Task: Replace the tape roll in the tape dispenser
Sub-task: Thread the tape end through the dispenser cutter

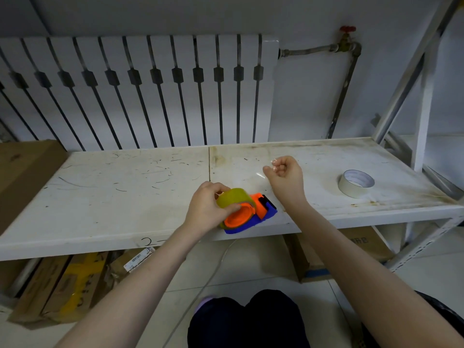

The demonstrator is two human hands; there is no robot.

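Note:
A blue and orange tape dispenser (263, 212) lies at the front edge of the white shelf (125, 192). A yellowish roll of clear tape (232, 198) sits around its orange hub. My left hand (208, 207) grips that roll from the left. My right hand (285, 175) is raised behind and to the right of the dispenser, its fingers pinched on the clear strip of tape (261, 175) that stretches from the roll. An almost empty white tape roll (355, 183) lies flat on the shelf at the right, apart from both hands.
A white radiator (140, 91) and a pipe with a red valve (347, 41) stand behind the shelf. A metal rack post (424, 96) rises at the right. Cardboard boxes (62, 285) lie on the floor under the shelf, and my knees (246, 320) are below.

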